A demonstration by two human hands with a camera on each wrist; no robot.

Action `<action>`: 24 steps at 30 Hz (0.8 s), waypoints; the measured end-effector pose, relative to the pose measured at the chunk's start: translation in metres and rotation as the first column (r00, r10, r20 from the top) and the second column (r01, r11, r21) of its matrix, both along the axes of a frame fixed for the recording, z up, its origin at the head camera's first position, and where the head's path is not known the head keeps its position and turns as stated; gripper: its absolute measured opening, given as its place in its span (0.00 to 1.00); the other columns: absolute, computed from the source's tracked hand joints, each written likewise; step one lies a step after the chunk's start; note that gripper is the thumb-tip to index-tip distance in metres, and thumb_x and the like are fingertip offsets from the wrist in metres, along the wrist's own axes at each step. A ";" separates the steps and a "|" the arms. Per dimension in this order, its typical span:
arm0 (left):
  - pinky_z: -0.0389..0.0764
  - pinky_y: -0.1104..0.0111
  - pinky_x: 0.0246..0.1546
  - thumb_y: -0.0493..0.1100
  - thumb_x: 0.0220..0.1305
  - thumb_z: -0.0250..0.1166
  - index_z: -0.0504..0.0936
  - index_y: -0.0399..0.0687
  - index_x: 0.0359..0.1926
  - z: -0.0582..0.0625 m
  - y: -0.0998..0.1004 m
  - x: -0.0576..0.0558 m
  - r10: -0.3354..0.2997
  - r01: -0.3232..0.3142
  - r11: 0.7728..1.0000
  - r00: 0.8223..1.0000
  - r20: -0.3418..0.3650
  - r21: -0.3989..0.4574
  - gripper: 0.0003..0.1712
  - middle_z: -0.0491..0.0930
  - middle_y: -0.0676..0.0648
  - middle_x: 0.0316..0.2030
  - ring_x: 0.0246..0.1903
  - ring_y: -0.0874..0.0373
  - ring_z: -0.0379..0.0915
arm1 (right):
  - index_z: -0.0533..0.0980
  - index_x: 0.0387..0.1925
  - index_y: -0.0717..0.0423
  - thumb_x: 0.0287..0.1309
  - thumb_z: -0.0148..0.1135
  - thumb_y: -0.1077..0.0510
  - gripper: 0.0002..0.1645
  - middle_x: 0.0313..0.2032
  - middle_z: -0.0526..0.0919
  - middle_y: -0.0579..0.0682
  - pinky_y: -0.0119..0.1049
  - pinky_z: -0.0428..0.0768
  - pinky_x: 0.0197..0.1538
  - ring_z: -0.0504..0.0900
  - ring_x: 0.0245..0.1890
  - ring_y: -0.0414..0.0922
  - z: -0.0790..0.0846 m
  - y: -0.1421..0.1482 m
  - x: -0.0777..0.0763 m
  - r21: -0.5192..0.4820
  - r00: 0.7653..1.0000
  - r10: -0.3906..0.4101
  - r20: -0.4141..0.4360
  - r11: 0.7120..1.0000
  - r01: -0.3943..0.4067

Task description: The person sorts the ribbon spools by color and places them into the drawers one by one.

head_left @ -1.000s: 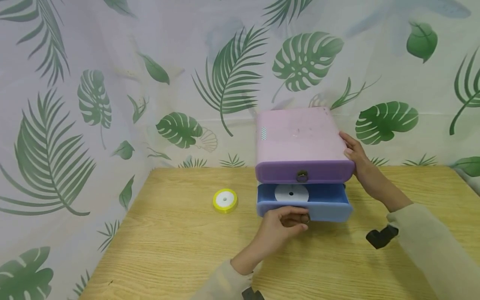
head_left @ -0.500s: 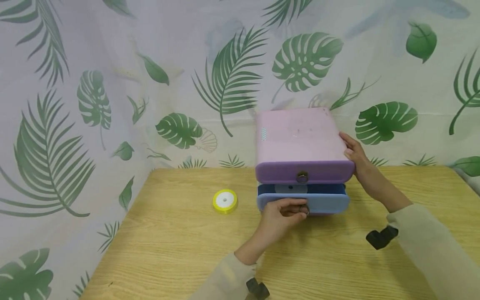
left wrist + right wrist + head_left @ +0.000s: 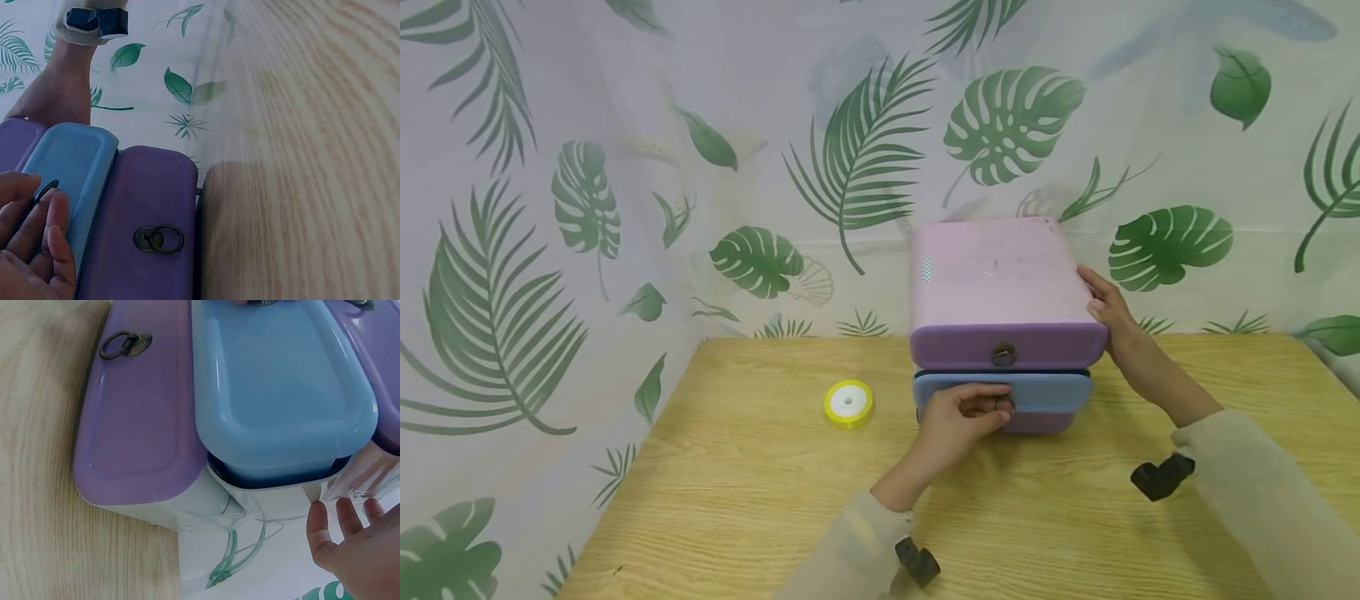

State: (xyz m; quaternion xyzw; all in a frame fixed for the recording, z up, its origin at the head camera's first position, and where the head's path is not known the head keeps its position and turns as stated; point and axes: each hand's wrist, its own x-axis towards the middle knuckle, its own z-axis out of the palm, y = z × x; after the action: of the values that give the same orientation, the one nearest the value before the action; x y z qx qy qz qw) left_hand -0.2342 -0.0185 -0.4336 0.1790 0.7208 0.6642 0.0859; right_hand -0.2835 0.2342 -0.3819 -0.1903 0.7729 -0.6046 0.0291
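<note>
Middle drawer of a chest. The blue drawer [image 3: 1048, 393] is sitting between an upper purple drawer [image 3: 1060, 342] at twelve o'clock and a lower purple drawer [image 3: 1041, 422] at six o'clock. It is projecting slightly from the chest [image 3: 992, 271], a narrow dark gap showing above its front. The left hand [image 3: 951, 421], at seven o'clock from the chest's middle, is pinching the dark ring [image 3: 1006, 406] on the blue front between thumb and fingers. The right hand [image 3: 1116, 321], at three o'clock, is resting its parted fingers against the chest's side. A yellow-edged spool [image 3: 857, 405] is lying on the counter [image 3: 737, 483] at eight o'clock.

Handling, as judged: the drawer is probably acting as a light, stiff plastic box, its smooth, rounded front offering little for fingers to grip. The ring is therefore providing the surest hold for drawing; being thin and seemingly hinged, it is likely giving less support under a push, where the flat panel beside it is offering steadier contact. The chest, apparently light too, is benefiting from bracing at three o'clock.
</note>
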 end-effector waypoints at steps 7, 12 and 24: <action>0.82 0.74 0.42 0.33 0.60 0.66 0.82 0.43 0.53 0.000 -0.003 -0.005 -0.032 0.032 1.000 0.999 0.027 0.001 0.18 0.85 0.37 0.45 0.44 0.48 0.83 | 0.33 0.76 0.39 0.74 0.28 0.45 0.35 0.76 0.26 0.54 0.13 0.58 0.55 0.34 0.74 0.51 -0.001 -0.001 0.000 -0.009 1.000 0.010 -0.002 1.000 -0.010; 0.82 0.74 0.41 0.34 0.61 0.66 0.82 0.43 0.53 0.000 -0.003 -0.007 -0.041 0.041 0.999 0.998 0.047 -0.002 0.18 0.85 0.37 0.45 0.45 0.50 0.83 | 0.33 0.76 0.39 0.74 0.29 0.46 0.35 0.76 0.26 0.55 0.14 0.59 0.54 0.35 0.74 0.49 -0.001 0.000 0.001 -0.032 1.000 0.012 -0.006 0.999 -0.012; 0.81 0.75 0.41 0.35 0.60 0.67 0.82 0.43 0.53 -0.009 -0.005 -0.014 -0.078 0.079 0.996 0.996 0.036 -0.037 0.19 0.85 0.38 0.46 0.44 0.56 0.83 | 0.33 0.76 0.39 0.75 0.29 0.46 0.35 0.76 0.25 0.54 0.14 0.59 0.54 0.33 0.75 0.49 -0.002 0.000 0.000 -0.068 1.000 0.021 0.010 0.998 -0.020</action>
State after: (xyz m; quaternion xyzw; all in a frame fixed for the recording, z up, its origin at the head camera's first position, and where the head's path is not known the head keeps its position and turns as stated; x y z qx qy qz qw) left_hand -0.2485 -0.0238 -0.4423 0.1941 0.7242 0.6492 0.1276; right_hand -0.2831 0.2339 -0.3841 -0.1959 0.7499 -0.6311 0.0328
